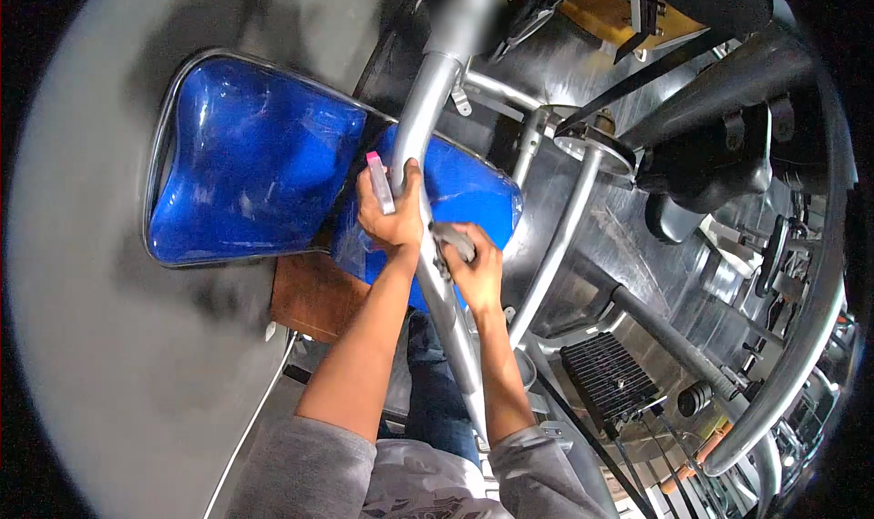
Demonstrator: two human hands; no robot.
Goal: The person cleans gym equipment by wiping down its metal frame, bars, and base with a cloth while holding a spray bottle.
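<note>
A silver metal tube (442,291) runs lengthwise in front of me, bent near its upper part. My left hand (393,217) is closed against the tube's left side, with the thumb on the metal. It holds a small whitish, translucent stick with a pink end (379,182); its exact kind is unclear. Lower on the right side of the tube, my right hand (475,269) grips a crumpled grey piece, cloth-like (453,242), pressed at the metal. The fingers hide part of this piece.
Behind the tube is a blue chair with a backrest (264,159) and seat (469,191), seemingly plastic-covered. A brown box-like block (319,293) lies below it. Metal frame tubes (557,246), a black finned part (608,375) and cables crowd the right. A white cord (253,419) trails at lower left.
</note>
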